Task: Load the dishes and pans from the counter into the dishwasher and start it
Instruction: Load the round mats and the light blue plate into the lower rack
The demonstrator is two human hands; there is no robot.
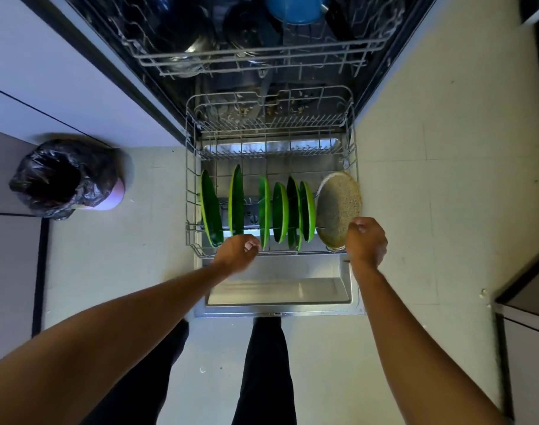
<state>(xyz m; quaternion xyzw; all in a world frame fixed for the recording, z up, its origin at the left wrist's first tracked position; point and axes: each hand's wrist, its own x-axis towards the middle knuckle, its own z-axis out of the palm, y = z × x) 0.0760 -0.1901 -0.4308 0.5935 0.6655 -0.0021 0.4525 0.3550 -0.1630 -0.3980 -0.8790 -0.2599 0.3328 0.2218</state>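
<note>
Standing over the open dishwasher door (277,289), you have both arms stretched down to the near edge of the pulled-out lower rack (191,191). Your left hand (239,253) is curled loosely at the front rail, fingers bent in with a narrow gap; whether it grips the wire or only rests against it I cannot tell. Your right hand (366,240) is also curled, its fingers close against the lower rim of the speckled beige plate (337,207) at the rack's right end; it looks like you are steadying or seating that plate, though a firm pinch is not visible.

The plates stand on edge between the tines so water can reach both faces and run off. Count them: six green plates (237,200), two spaced apart on the left and four packed closer toward the middle, plus the one speckled plate on the right, tilted more than the rest. That makes seven in the front row. The back half of the lower rack holds no dishes that I can see, only bits of debris on the tub floor beneath.

Farther back, the upper rack (262,53) sits inside the machine, carrying one blue bowl or pot (295,7) and some dark items too dim to count.

Off to your left on the floor stands one bin lined with a black bag (62,176). My judgement: lower-rack loading is well along, and starting the machine is not yet done
</note>
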